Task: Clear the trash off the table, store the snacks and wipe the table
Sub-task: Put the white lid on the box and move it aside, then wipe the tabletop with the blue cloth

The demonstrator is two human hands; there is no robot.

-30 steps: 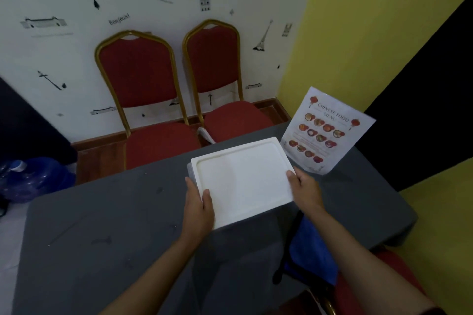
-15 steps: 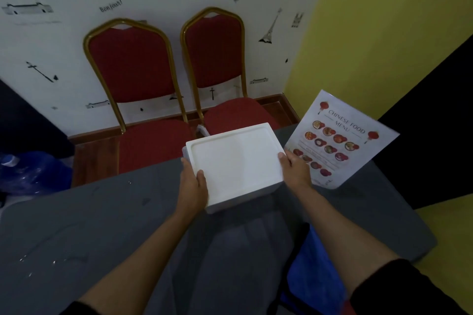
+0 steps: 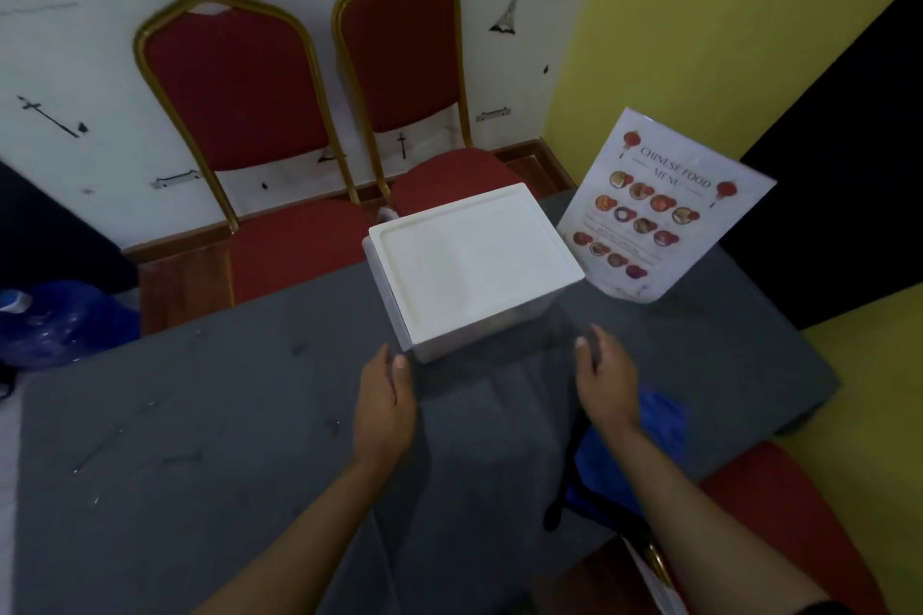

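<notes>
The lidded white box [image 3: 474, 265] sits at the far edge of the grey table [image 3: 200, 415], directly ahead of both hands, its long axis running left to right and slightly skewed. The left hand [image 3: 382, 407], open and empty, is nearer, its thumb almost at the box's near corner. The right hand [image 3: 607, 377] hovers open, apart. Just right of the box stands a card [image 3: 659, 210] reading "CHINESE FOOD MENU". The wall [image 3: 75, 65] reads "Bonjour!".
</notes>
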